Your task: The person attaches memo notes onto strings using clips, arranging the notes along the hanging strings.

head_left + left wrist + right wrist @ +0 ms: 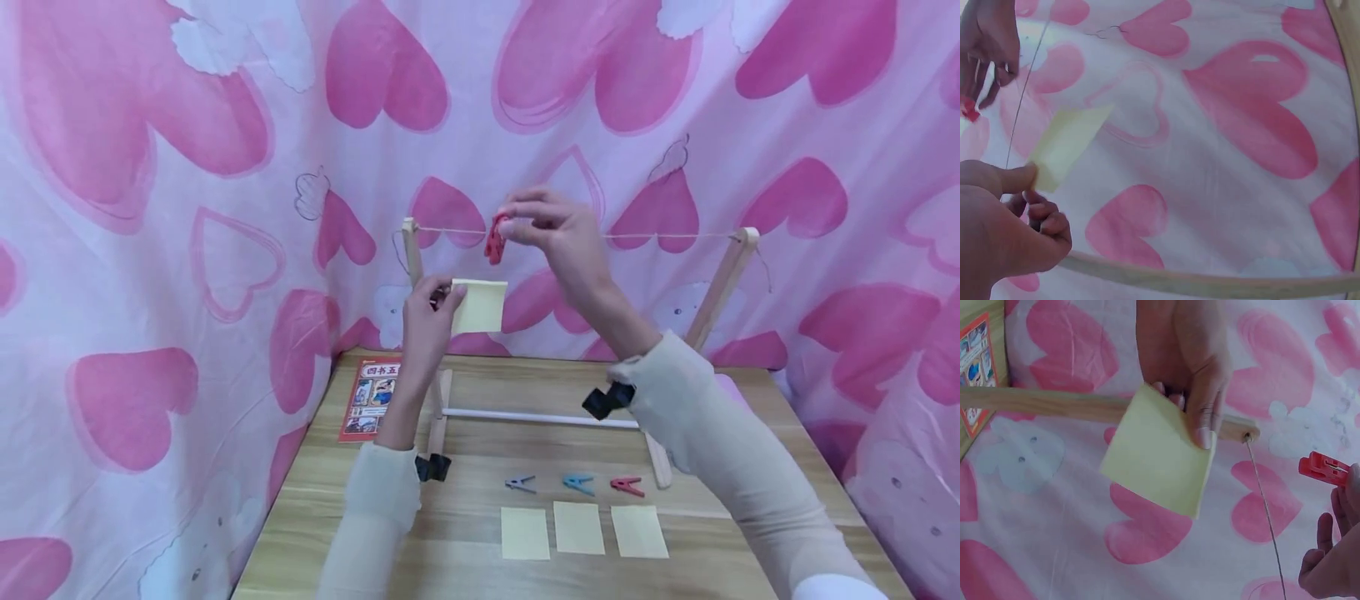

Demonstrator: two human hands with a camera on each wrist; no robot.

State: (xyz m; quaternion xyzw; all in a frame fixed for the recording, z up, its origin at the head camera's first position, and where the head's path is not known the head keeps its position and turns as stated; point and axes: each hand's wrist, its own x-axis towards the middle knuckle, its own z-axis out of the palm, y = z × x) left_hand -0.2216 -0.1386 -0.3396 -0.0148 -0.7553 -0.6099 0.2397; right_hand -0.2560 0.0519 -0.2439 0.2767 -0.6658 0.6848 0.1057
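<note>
My left hand [429, 321] pinches a pale yellow sticky note [482, 307] by its left side, thumb in front. The note hangs a little below the string [660, 236] in the head view. Above and to the right, my right hand [558, 237] grips a red clothespin [495, 240] between thumb and fingers, close to the string. In the right wrist view the clothespin [1325, 469] points toward the note [1159, 453], with a gap between them. The left wrist view shows the note [1069, 147] tilted, the right hand [988, 50] beyond it.
The string runs between two wooden posts [723, 287] joined by a white rod [540, 417]. Nearer on the table [375, 508] lie grey [521, 483], blue [578, 483] and red [627, 486] clothespins above three yellow notes [579, 527]. A red-bordered booklet [362, 425] lies at left.
</note>
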